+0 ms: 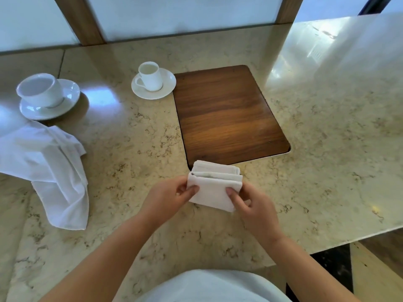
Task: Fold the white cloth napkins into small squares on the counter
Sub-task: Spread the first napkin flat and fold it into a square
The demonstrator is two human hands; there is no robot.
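Beige marble counter (135, 149) under bright window glare, frosted panes and wood posts along the back. Left hand (172, 197) pinching the left edge of a folded napkin (213, 192), thumb on top, fingers tucked beneath. Right hand (250, 205) pinching the right edge the same way, thumb pressed on the cloth near the corner. Napkin already a small thick square, several layers showing at its far edge, top layers raised off the counter there, near corner resting on the marble. Sits at the near middle of the counter, just in front of the corner of a dark wood board (229, 114) set flush into the stone. Board bare, nothing on it. Bare forearms entering from the bottom, white clothing at the bottom edge.

Further out, left: crumpled unfolded napkin (50, 171), white, loose heap draped across the counter, well apart from the hands. Behind it a large white cup (40, 90) on a white saucer (65, 101), cup tilted slightly toward the camera; inside looks white, contents cannot be told. Center back: smaller white cup (150, 76) upright on its own saucer (165, 88), handle facing left, saucer rim touching or just overlapping the left edge of the wood board. Interior pale, empty or not cannot be told. Counter edge dropping off at right, dark floor below.
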